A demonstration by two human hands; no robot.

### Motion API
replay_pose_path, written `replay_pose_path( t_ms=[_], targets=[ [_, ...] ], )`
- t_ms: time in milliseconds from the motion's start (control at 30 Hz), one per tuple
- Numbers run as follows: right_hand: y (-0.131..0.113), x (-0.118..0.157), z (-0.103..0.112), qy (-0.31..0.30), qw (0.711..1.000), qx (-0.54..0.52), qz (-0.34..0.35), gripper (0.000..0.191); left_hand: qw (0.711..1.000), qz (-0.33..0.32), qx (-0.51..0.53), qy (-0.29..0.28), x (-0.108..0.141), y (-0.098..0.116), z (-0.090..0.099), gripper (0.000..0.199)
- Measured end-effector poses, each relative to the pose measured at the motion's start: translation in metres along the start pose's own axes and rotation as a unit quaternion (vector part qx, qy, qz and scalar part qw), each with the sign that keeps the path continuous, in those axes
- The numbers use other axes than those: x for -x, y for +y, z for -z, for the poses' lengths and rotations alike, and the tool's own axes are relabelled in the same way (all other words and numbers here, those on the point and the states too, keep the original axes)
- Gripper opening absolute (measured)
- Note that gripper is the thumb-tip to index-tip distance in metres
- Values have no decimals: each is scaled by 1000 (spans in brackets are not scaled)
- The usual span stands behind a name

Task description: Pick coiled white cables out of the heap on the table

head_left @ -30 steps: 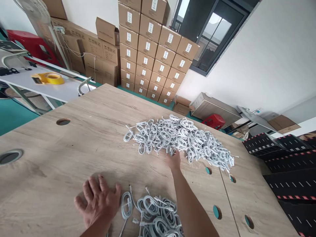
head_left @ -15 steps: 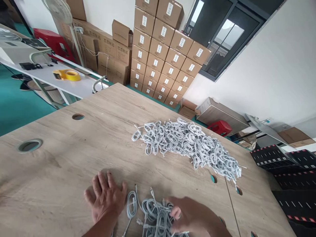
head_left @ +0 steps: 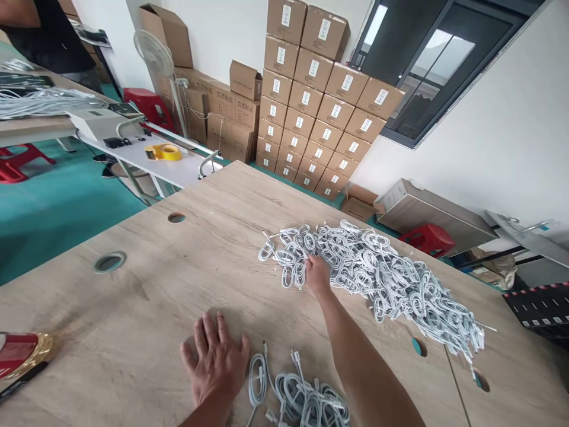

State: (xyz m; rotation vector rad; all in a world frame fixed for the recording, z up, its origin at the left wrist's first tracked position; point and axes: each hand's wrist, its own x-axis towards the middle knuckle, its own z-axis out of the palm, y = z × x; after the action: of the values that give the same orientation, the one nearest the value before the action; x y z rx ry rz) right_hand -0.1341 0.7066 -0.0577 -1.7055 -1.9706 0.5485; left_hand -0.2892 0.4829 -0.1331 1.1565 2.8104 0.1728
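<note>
Reaching into the big cable pile (head_left: 377,276), the right hand (head_left: 317,276) closes on coils at its near edge; the left hand (head_left: 216,359) lies flat, fingers spread, on bare table (head_left: 146,296) beside the small pile (head_left: 302,400).

A: bg check. what's behind the table?
B: stacked cardboard boxes (head_left: 317,101) with white labels, against the wall. more cartons (head_left: 208,110) left of them, one open box (head_left: 166,26) on top.
A: left side?
B: white bench (head_left: 146,157) with a yellow tape roll (head_left: 165,152) on it. standing fan (head_left: 154,54) behind, red stool (head_left: 149,105) beside. teal floor (head_left: 53,207).
A: right?
B: dark window (head_left: 448,56), red stool (head_left: 430,239) low by the wall.
</note>
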Motion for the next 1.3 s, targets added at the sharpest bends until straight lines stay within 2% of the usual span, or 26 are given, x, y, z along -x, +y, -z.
replay_pose_path(
  t_ms=[100,233,300,400,500,600,700,767,833,900,967,1033,1100,1167,1233,1267,1300],
  targets=[
    [15,12,17,-3,987,-155,-38,40,1000,1,-4,-11,1,0,2,78],
    [28,45,33,-16,930,-355,-92,49,1000,-2,8,-20,1,0,4,79],
    [31,62,37,-32,907,-405,-112,50,999,-3,26,-20,1,0,4,79],
    [32,75,40,-48,898,-420,-123,46,1000,-5,29,-9,1,1,4,77],
    [20,59,36,-59,909,-396,-112,42,1000,-5,3,1,2,1,4,76],
    [-3,21,22,-18,941,-322,-98,46,1000,-2,-26,-7,2,1,4,76],
    [-26,-17,5,23,977,-188,-94,42,999,1,-45,-9,1,0,2,77],
    [-34,-32,-3,2,993,-70,-96,37,999,-1,-49,-6,2,-2,-1,77],
    [-36,-38,-6,-25,996,12,-83,29,999,-5,-45,-5,2,-3,-3,77],
    [-32,-35,-2,-28,997,42,-51,18,999,-8,-33,-4,3,-3,-5,77],
    [-23,-24,10,-23,999,36,-21,17,1000,-6,-18,-4,3,-3,-6,76],
    [-10,-2,29,-36,999,-6,-5,24,1000,-3,-6,-2,4,-2,-6,76],
    [6,31,53,-88,993,-75,-3,35,1000,0,1,2,4,-2,-7,75],
    [20,71,78,-214,969,-119,-16,43,1000,-3,3,9,5,-2,-8,75],
    [28,105,98,-380,918,-110,-17,40,1000,-6,0,18,4,-2,-10,75],
    [28,116,104,-444,892,-88,-4,39,1000,-7,0,21,4,-1,-10,75],
    [25,122,106,-478,876,-62,15,43,1000,-8,2,22,4,-1,-10,75]
  ],
)
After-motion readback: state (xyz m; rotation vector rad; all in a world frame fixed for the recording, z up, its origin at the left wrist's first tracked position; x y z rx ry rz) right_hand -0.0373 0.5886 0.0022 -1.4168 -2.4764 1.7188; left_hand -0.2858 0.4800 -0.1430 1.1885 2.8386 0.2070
